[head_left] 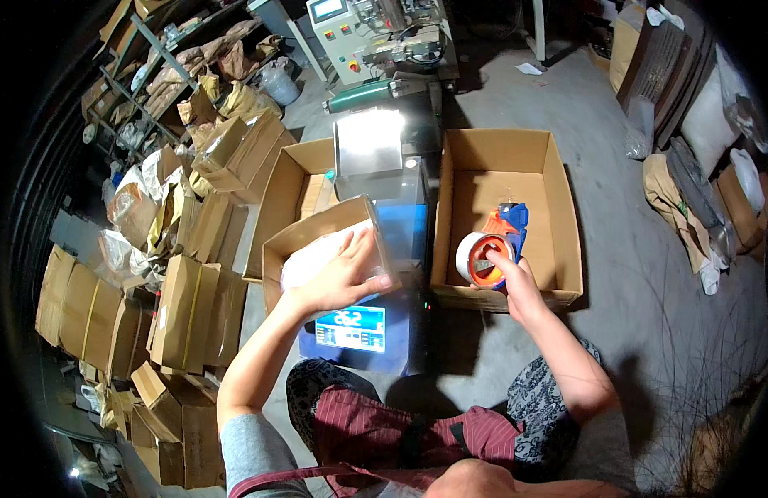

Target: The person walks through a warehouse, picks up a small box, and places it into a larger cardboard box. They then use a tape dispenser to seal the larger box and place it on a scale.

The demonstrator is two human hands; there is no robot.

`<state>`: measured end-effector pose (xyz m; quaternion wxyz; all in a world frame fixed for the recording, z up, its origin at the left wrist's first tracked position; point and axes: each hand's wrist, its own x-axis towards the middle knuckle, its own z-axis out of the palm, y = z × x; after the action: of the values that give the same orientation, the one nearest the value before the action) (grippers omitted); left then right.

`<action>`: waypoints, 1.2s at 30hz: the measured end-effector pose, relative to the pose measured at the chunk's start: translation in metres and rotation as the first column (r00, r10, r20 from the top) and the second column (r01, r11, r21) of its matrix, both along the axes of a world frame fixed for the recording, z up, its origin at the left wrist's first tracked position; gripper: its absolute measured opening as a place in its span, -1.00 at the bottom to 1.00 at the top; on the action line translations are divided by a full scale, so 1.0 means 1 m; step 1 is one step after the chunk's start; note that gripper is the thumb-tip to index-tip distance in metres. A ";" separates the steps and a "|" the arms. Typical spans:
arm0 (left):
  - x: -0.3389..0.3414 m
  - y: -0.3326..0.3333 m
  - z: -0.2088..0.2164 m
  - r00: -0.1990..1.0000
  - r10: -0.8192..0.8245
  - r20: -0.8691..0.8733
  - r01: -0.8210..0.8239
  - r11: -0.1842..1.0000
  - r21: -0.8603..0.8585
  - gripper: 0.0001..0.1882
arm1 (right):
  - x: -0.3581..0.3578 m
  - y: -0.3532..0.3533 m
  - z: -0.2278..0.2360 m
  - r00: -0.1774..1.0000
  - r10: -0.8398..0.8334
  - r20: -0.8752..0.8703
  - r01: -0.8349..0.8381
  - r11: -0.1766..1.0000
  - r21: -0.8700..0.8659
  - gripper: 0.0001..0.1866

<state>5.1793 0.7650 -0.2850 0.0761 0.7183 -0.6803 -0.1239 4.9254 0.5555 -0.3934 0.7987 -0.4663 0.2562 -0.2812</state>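
My left hand (341,274) lies flat with fingers outstretched across a small open carton (313,226). White material shows inside it under my fingers; its kind is unclear. The carton sits tilted over a blue scale (392,344) with a lit display. My right hand (521,286) grips a tape dispenser (508,228), orange and blue, loaded with a pale roll. I hold it above the near part of a large open cardboard box (562,207) at the right.
Another open cardboard box (305,158) stands behind the small carton. A machine with a control panel (347,41) is at the back. Stacked cartons (185,311) crowd the left. Sacks and bags (704,124) lean at the far right, beyond grey floor (641,332).
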 end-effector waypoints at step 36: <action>0.034 -0.001 0.008 0.933 -0.358 0.037 0.357 0.906 -0.227 -0.28 | 0.067 0.033 0.056 0.896 0.437 0.083 -0.369 0.835 -0.408 -0.36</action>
<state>5.2131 0.7637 -0.2774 0.1368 0.5674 -0.8099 -0.0580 4.9928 0.5880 -0.3379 0.7527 -0.6301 0.0219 -0.1899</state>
